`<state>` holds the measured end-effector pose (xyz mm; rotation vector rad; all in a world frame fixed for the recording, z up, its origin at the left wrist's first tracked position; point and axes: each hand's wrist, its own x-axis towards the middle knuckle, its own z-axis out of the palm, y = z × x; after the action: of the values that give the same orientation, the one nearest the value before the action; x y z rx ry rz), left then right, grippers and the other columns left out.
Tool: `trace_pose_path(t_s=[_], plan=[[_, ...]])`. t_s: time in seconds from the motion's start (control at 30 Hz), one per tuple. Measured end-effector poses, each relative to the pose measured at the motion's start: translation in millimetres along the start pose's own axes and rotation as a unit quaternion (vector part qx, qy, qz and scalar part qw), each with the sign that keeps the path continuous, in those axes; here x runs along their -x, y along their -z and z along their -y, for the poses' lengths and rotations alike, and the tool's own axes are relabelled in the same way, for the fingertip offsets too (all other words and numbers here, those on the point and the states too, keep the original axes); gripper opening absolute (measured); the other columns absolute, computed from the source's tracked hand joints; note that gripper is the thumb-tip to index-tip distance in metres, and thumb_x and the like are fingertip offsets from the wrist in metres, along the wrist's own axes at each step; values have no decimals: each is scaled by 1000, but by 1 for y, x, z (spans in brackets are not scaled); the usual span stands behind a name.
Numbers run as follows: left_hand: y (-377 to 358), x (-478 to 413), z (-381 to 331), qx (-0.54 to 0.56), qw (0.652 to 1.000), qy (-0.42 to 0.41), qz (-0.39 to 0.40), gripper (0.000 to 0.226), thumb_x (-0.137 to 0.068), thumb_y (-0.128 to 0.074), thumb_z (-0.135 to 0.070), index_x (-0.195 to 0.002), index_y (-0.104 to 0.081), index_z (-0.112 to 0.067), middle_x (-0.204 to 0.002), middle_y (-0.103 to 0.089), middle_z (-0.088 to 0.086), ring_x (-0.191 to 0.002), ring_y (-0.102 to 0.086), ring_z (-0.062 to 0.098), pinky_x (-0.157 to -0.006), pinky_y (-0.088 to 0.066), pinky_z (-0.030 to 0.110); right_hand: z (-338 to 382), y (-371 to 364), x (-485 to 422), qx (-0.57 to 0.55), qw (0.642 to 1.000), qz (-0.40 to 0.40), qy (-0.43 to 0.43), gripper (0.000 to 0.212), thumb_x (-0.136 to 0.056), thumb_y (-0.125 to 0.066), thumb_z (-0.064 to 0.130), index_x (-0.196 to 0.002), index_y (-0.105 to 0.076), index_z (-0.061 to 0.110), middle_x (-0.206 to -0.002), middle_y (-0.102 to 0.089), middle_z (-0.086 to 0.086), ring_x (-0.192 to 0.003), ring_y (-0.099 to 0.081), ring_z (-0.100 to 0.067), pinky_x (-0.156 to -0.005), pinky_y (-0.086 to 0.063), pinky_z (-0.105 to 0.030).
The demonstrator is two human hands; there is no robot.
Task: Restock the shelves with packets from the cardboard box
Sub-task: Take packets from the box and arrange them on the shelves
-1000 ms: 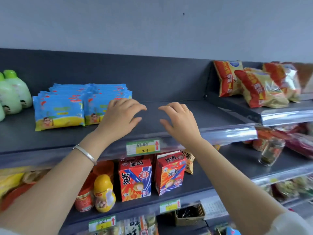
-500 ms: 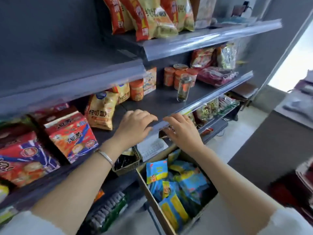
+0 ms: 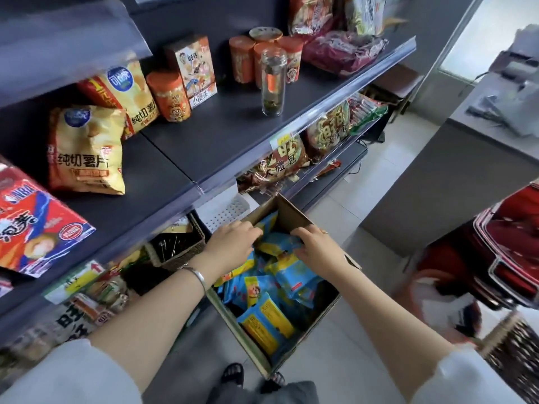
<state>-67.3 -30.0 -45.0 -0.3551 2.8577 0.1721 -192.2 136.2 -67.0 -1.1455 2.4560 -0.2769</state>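
Head view, looking down past the shelves (image 3: pixel 218 132) to the cardboard box (image 3: pixel 291 218) on the floor. Just left of the box, a dark wicker basket (image 3: pixel 178 246) sits under the shelf edge. Left hand (image 3: pixel 233 243), silver bracelet (image 3: pixel 195 275) on the wrist, reaches in over the box's left wall. Its fingers are curled down onto the blue-and-yellow packets (image 3: pixel 291 275) at the far left corner of the box; the fingertips are hidden, so whether they have closed on anything cannot be told. The packets lie loose and jumbled and fill the box. Right hand (image 3: pixel 318 249) is inside the box on its far right side, fingers over the upper edge of one of the packets and thumb beneath, pinching it. That packet lies between the two hands.

Half a second ago both hands were spread at the shelf's front lip, above the box and holding nothing. Both have since dropped into the box.
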Motion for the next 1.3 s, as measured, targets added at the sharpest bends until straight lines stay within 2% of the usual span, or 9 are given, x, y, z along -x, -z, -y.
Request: trace_pose_path(t_s=[0.2,0.43,0.67,0.8,0.93,1.03,1.13,1.23,1.3], plan=[[-48,-20,3,-31,997,32,70,42,-89,-48,-2,-130,-42,-12,-123,-45,9,-117,-44,30,-93,-45,41,-9,-32,0,24,986,78,-146,35,-91,-53,22,-123,-45,10,-118,-50,-13,-109,-55,-37,-76,-46,-36],[-71,-33,11,-106,991,2,85,63,-84,-54,2,-141,-31,-14,-137,-34,15,-128,-33,32,-101,-34,37,10,-62,-5,-75,942,15,-327,51,-87,-63,38,-121,-37,12,-127,-32,-12,-109,-47,-43,-68,-37,-37],[-78,-38,8,-122,983,19,135,73,-86,-51,3,-148,-17,-18,-146,-21,23,-128,-33,37,-103,-32,38,13,-82,-9,-27,936,8,-351,71,-81,-65,53,-134,-30,21,-141,-25,-11,-114,-49,-40,-72,-43,-38],[-82,-35,8,-83,988,30,123,78,-89,-44,4,-150,-6,-27,-131,-36,18,-113,-46,34,-92,-41,37,19,-84,-11,-53,937,-45,-344,65,-82,-72,32,-132,-32,24,-139,-22,-10,-116,-45,-39,-62,-42,-35],[-82,-34,13,-18,993,26,112,88,-88,-49,3,-150,8,-26,-117,-48,11,-102,-54,29,-71,-44,36,19,-87,-9,-155,923,-111,-333,75,-82,-71,13,-140,-27,31,-137,-22,-10,-104,-53,-32,-72,-50,-35],[-74,-36,17,0,993,41,112,73,-90,-51,-4,-149,-9,-16,-116,-57,9,-105,-58,30,-69,-44,37,18,-84,-6,-217,906,-136,-338,88,-83,-68,8,-146,-15,38,-134,-24,-9,-88,-55,-24,-67,-47,-29],[-61,-34,20,17,995,46,91,30,-90,-55,-12,-117,-41,-10,-113,-61,11,-105,-60,35,-75,-47,41,20,-79,-7,-225,906,-155,-323,95,-84,-63,3,-148,-5,42,-129,-35,-9,-84,-57,-25,-71,-53,-34],[-44,-30,21,47,995,57,65,25,-91,-54,-17,-109,-40,-10,-111,-60,13,-102,-59,37,-72,-46,40,22,-71,-13,-263,894,-154,-329,89,-86,-57,2,-150,-4,36,-105,-58,-9,-85,-59,-26,-70,-53,-39],[-30,-27,21,61,994,76,45,27,-91,-53,-20,-112,-38,-10,-110,-60,14,-101,-59,37,-71,-45,39,24,-64,-16,-277,891,-143,-331,72,-87,-54,4,-148,-22,25,-101,-62,-9,-93,-59,-28,-69,-47,-34]])
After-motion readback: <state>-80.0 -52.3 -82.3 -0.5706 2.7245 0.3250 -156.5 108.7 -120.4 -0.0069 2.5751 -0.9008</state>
